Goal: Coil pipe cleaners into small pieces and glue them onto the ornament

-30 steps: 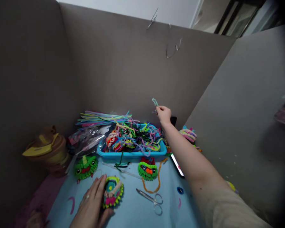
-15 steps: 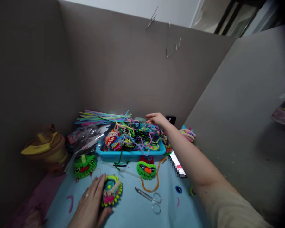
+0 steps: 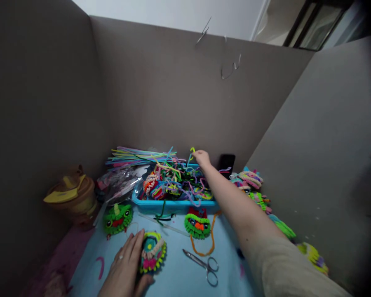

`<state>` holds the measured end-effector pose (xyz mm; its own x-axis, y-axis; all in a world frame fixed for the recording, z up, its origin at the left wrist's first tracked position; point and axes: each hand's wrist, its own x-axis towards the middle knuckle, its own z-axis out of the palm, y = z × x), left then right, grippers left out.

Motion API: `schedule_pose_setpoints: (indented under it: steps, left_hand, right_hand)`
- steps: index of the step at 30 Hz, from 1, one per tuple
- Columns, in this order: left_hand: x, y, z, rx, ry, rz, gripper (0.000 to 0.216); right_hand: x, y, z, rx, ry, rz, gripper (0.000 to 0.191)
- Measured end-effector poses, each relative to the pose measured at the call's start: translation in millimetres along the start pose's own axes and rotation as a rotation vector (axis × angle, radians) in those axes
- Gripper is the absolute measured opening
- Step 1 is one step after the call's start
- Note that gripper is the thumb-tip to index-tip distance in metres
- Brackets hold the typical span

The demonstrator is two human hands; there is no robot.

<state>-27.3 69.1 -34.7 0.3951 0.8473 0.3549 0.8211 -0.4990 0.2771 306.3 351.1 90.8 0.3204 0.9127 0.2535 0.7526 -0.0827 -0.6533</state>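
Pinching yellow-green stem [image 3: 192, 149] with right hand [image 3: 200, 157] at tray's [image 3: 173, 203] one o'clock, resting flat left hand [image 3: 125, 260], thumb spread, against seemingly near-finished fringed piece [image 3: 153, 252] at seven.

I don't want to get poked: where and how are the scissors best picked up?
Take the scissors by the finger loops, probably from the near right: they lie flat, loops toward that side, blades pointing away to the left.

The right hand [image 3: 200, 157] pinches a yellow pipe cleaner [image 3: 192, 149]. The left hand [image 3: 125, 260] lies against a doll [image 3: 153, 252].
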Motion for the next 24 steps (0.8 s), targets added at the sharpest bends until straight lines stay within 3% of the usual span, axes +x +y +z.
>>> schedule_pose_setpoints:
  steps: [6, 12, 16, 19, 24]
  left_hand:
    - [0, 2, 0, -0.025, -0.019, -0.032, 0.094]
    - [3, 6, -10, -0.052, -0.033, -0.038, 0.092]
    - [7, 9, -15, -0.076, 0.052, -0.009, 0.082]
    - [10, 9, -14, -0.044, 0.082, 0.021, 0.077]
    - [11, 5, -8, -0.001, 0.108, 0.059, 0.075]
  right_hand:
    - [14, -23, -55, 0.460, 0.131, -0.108, 0.023]
    - [-46, -32, -71, 0.633, 0.066, -0.257, 0.024]
    - [-87, -25, -72, 0.549, 0.009, -0.281, 0.026]
    - [-94, -13, -84, 0.366, -0.070, -0.255, 0.023]
    - [-79, 12, -106, -0.043, -0.452, -0.171, 0.015]
